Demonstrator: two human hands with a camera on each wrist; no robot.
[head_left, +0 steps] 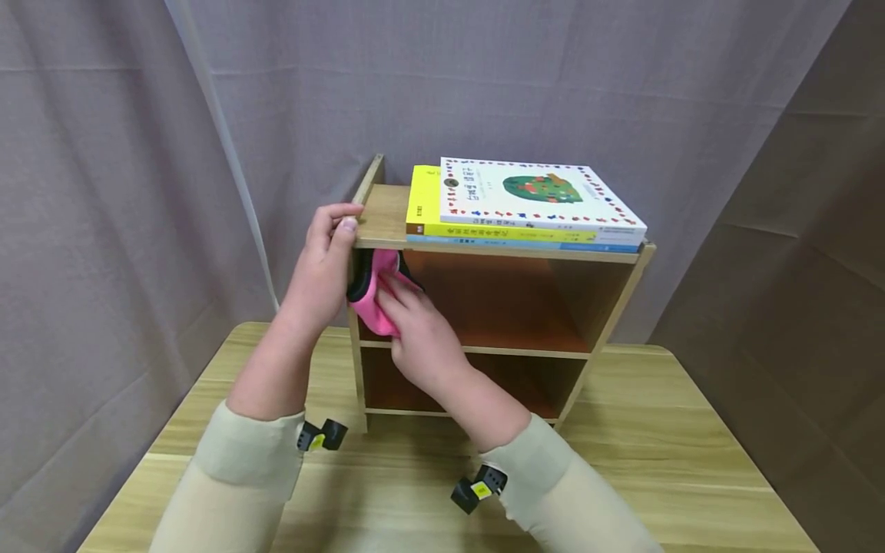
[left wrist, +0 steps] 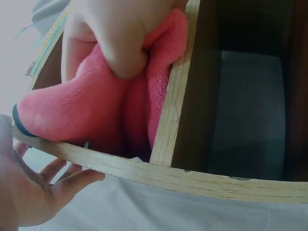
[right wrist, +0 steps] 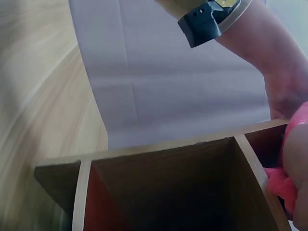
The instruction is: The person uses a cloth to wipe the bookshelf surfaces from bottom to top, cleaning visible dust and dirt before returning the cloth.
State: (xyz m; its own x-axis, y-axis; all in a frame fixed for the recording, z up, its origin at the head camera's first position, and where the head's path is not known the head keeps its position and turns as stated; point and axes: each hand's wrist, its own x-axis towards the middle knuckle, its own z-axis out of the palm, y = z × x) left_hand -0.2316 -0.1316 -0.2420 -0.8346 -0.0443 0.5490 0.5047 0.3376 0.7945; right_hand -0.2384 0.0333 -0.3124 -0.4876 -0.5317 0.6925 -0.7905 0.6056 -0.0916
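Observation:
My left hand (head_left: 319,265) grips the upper left corner of a small wooden bookshelf (head_left: 477,352). In the left wrist view, several of its fingers (left wrist: 72,180) lie along the outside of the side panel. My right hand (head_left: 425,338) reaches into the left end of the upper compartment and holds a pink plush cloth (head_left: 379,311) with dark edging. The cloth (left wrist: 72,110) is bunched against the side panel and the shelf board in the left wrist view. Part of the right hand's fingers is hidden in its folds. Only an edge of the cloth (right wrist: 281,187) shows in the right wrist view.
Several books (head_left: 532,203) lie stacked on top of the bookshelf, a white one uppermost over yellow and blue ones. A lower compartment (head_left: 470,380) is beneath the upper one. The bookshelf stands on a wood-grain table (head_left: 664,445), with grey curtains (head_left: 484,84) behind and beside it.

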